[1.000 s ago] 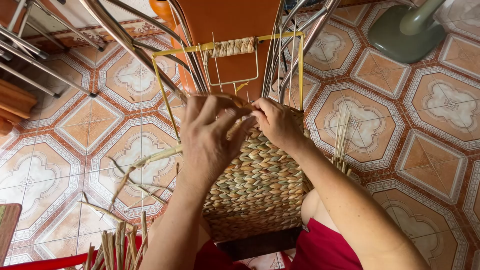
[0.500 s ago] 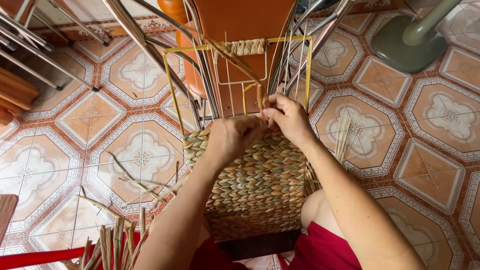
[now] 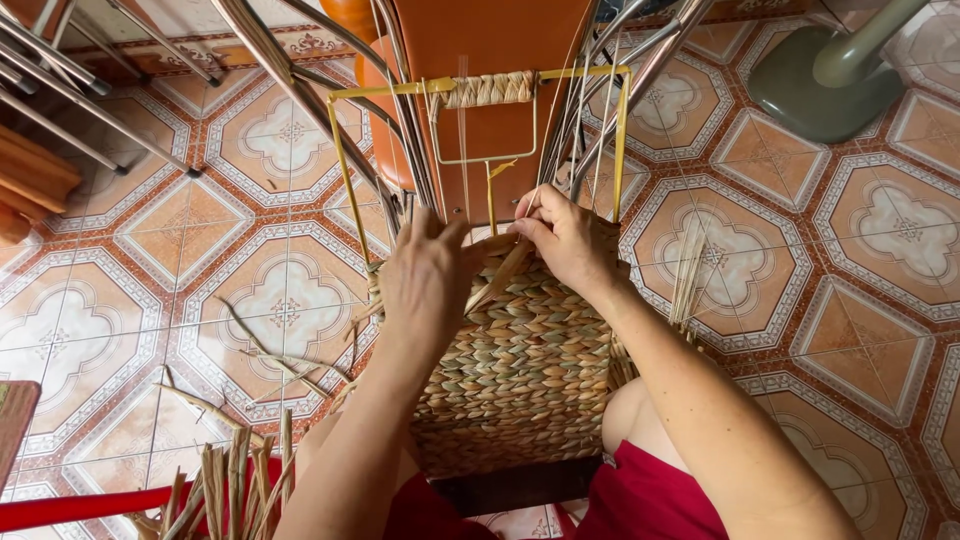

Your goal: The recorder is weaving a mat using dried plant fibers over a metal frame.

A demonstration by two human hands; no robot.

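Note:
A half-woven basket (image 3: 525, 370) of braided tan and green straw rests on my lap, built on a yellow wire frame (image 3: 345, 180) whose top bar carries a wrapped handle (image 3: 490, 88). My left hand (image 3: 425, 285) presses on the upper woven edge, fingers spread over the weave. My right hand (image 3: 570, 235) pinches a flat straw strand (image 3: 497, 280) at the top edge, next to the frame's right upright. Both hands are close together at the rim of the weaving.
Loose straw strands (image 3: 225, 490) lie at lower left, and more stand at the right (image 3: 690, 275). Metal chair legs (image 3: 300, 90) and an orange chair back (image 3: 500, 40) stand ahead. A green fan base (image 3: 825, 75) sits at upper right on the patterned tile floor.
Both hands have shifted a little up the weave toward the bare frame; the right hand now pinches a strand at the top edge, and the left has spread flat.

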